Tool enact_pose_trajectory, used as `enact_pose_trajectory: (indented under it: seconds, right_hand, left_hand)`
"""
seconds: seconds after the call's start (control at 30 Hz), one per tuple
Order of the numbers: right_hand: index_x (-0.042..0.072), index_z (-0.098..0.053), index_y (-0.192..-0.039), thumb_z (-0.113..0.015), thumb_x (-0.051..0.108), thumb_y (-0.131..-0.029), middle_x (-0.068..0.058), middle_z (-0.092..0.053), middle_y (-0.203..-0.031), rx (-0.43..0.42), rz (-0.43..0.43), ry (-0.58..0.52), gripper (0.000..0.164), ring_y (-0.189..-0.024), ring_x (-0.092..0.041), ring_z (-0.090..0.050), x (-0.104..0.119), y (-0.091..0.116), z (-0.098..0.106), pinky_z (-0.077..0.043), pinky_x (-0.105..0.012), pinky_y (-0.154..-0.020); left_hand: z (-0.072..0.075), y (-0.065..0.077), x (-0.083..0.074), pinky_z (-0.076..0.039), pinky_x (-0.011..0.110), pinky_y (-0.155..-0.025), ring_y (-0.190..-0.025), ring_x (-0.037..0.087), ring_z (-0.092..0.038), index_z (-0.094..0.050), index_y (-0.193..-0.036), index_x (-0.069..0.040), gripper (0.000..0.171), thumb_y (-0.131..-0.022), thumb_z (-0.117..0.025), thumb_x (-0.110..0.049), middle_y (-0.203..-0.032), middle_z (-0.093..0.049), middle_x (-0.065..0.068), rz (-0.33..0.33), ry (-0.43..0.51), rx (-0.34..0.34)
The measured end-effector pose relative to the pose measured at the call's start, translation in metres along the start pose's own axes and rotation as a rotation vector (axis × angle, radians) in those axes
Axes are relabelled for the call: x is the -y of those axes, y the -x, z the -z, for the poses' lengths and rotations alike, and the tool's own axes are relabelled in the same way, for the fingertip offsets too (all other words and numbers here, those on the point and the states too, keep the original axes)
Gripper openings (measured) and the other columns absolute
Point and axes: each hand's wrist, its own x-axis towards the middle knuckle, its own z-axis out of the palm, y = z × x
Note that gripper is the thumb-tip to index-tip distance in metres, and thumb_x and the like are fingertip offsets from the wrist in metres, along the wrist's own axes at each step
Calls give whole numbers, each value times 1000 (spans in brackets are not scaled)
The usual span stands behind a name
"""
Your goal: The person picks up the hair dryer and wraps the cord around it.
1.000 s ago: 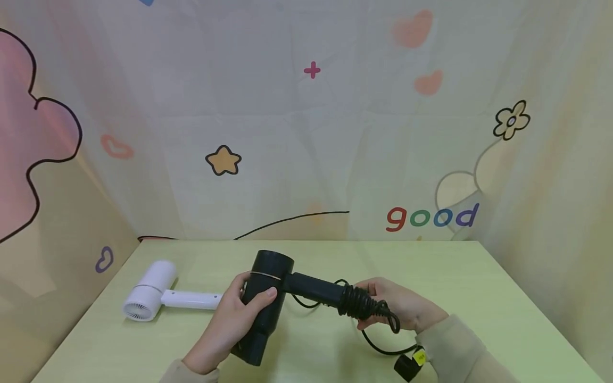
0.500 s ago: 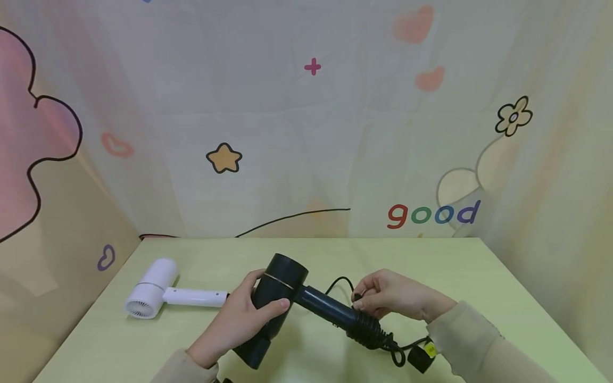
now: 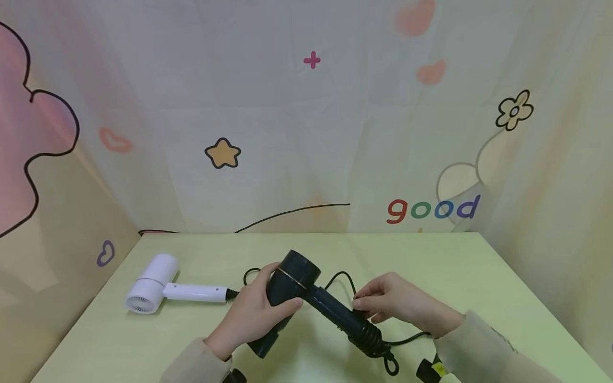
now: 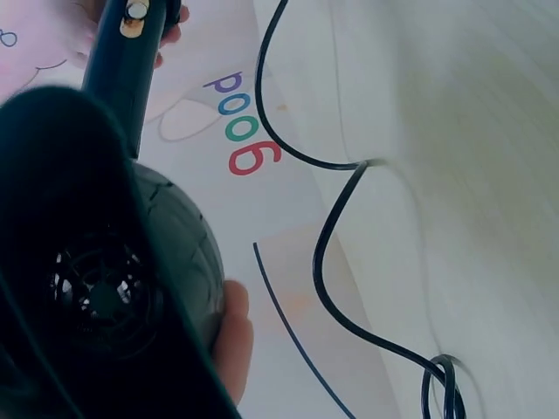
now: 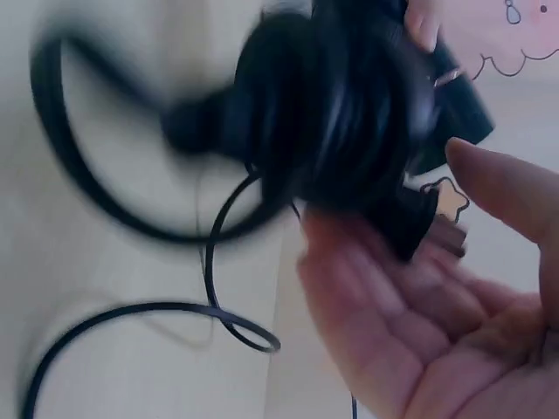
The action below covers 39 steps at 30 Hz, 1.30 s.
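My left hand (image 3: 263, 314) grips the barrel of a black hair dryer (image 3: 299, 266), thumb across its near side. The dryer's handle slants down to the right, with its black cord wound in a tight coil (image 3: 366, 335) round the end. My right hand (image 3: 395, 303) is beside the handle just above this coil. In the right wrist view, its fingers (image 5: 349, 297) lie under a small black piece (image 5: 402, 223) sticking out by the coil, with the thumb standing apart. The left wrist view looks onto the dryer's round grille (image 4: 100, 288); most left fingers are hidden.
A white hair dryer (image 3: 153, 282) lies at the left of the pale table (image 3: 431, 260). Black cord (image 4: 327, 253) trails over the table behind my left hand. By my right sleeve hangs a small black block (image 3: 428, 369) with a yellow label. A printed curtain (image 3: 287, 133) hangs behind.
The black hair dryer has shifted right in my left hand, its handle now slanting more steeply. My right hand has moved from behind the coil to the handle's upper side, its fingertips since parted.
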Motion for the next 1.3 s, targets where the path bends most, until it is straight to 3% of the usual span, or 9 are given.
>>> enact_pose_trajectory:
  seconds: [0.13,0.27,0.43,0.6,0.93,1.3]
  right_hand:
    - [-2,-51,-128,-76,33,-79,-10,-67,-104,-131,60,119,65,-92,-19,-64,1,9,-13,-56,-36,-76]
    - [12,-47,-134,-82,42,-69,-6,-61,-104,-293,136,328,79,-89,-17,-58,-4,13,-30,-50,-30,-71]
    - [20,-58,-121,-80,47,-69,-7,-56,-108,-457,111,534,63,-80,-12,-53,-13,11,-44,-48,-28,-70]
    - [20,-63,-110,-78,43,-74,-5,-58,-97,-571,86,642,45,-71,-11,-52,-17,11,-49,-45,-26,-60]
    - [21,-63,-96,-80,43,-70,-5,-59,-90,-658,91,703,38,-67,-10,-50,-29,15,-49,-41,-24,-54]
    - [15,-68,-106,-78,35,-75,-12,-61,-102,-758,125,736,38,-76,-16,-56,-39,27,-43,-46,-29,-60]
  left_hand:
    - [-6,-7,-1,-49,30,-53,-60,14,-59,-32,-144,-15,82,-78,-74,-43,-91,-62,10,-11,-48,-67]
    - [-11,-15,-2,-48,30,-56,-63,15,-59,-31,-144,-16,83,-78,-73,-45,-95,-63,10,1,-60,-88]
    - [-17,-26,-3,-47,30,-56,-64,15,-59,-31,-145,-18,84,-79,-71,-49,-93,-63,9,-7,-67,-63]
    - [-21,-33,-5,-48,30,-57,-65,15,-60,-31,-144,-19,82,-79,-71,-49,-94,-63,9,-11,-44,-9]
    - [-32,-45,-5,-49,31,-56,-66,17,-60,-30,-144,-21,80,-80,-69,-50,-92,-62,10,-25,-33,82]
    - [-49,-58,-16,-49,32,-57,-66,18,-61,-29,-145,-21,82,-80,-68,-51,-93,-61,10,-22,-16,109]
